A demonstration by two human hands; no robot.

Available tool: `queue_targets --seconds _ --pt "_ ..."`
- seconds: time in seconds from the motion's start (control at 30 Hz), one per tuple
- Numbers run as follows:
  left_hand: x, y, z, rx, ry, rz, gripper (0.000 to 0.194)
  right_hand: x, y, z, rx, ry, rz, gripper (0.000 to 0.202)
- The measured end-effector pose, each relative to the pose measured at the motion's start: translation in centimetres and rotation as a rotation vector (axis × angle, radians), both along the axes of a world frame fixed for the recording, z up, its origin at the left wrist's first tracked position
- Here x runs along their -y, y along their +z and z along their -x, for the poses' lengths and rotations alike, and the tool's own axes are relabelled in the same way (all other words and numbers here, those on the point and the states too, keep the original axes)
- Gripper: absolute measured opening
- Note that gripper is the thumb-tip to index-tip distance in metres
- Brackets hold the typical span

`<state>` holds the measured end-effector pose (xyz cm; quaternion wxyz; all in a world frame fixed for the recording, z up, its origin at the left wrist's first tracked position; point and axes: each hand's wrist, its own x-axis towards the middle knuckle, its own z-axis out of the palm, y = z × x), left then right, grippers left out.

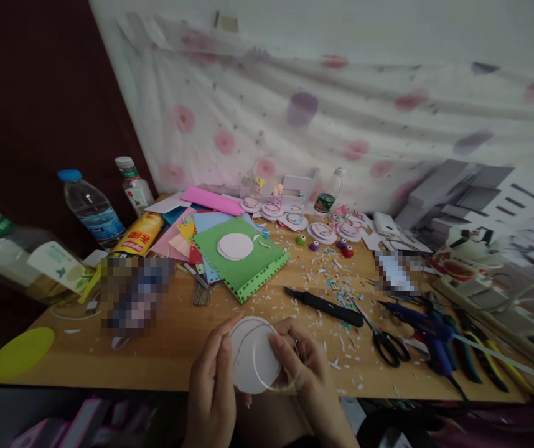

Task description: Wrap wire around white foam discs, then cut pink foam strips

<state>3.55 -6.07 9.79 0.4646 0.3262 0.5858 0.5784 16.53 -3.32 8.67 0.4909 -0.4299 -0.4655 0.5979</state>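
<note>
A white paper disc (244,364) with a curved pencil line on it is held over the front edge of the table. My left hand (213,376) grips its left side, fingers closed along the edge. On the other side, my right hand (312,372) pinches a clear round disc (267,378) that overlaps the paper disc. Whether the right fingers also grip the paper is hard to make out. Beyond my hands, more white paper discs (235,247) lie on a green patterned sheet (220,270). A black craft knife (325,306) rests just past my right hand.
Scissors (386,345), a blue glue gun (435,336) and pliers (482,354) lie at right. Paper scraps and colourful beads (341,292) are scattered mid-table. Decorated white discs (322,233) stand at the back. Bottles (92,208) and a yellow lid (19,354) are at left.
</note>
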Motion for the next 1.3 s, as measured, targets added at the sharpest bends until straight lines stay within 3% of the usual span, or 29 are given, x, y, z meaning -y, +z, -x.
queue_targets --seconds 0.27,0.5,0.63,0.77,0.93,1.3 --pt "-0.5 -1.9 0.8 -0.222 -0.049 -0.147 0.047 -0.2 0.1 0.4 -0.013 -0.099 -0.016 0.042" --pt "-0.6 -1.4 1.0 -0.286 -0.063 -0.153 0.045 0.2 -0.2 0.2 0.01 -0.118 -0.017 0.039" --pt "-0.9 -1.8 1.2 -0.251 -0.062 -0.139 0.045 0.2 0.0 0.3 0.047 -0.124 -0.055 0.038" --pt "-1.2 -3.3 1.0 -0.154 -0.035 -0.077 0.052 0.1 0.1 0.5 0.088 -0.176 -0.111 0.039" --pt "-0.8 -4.4 1.0 -0.201 0.062 -0.024 0.056 0.2 -0.4 0.4 0.15 -0.184 -0.143 0.037" --pt "-0.2 -2.4 1.3 -0.246 -0.027 -0.161 0.047 0.7 0.1 0.5 0.196 -0.259 -0.194 0.037"
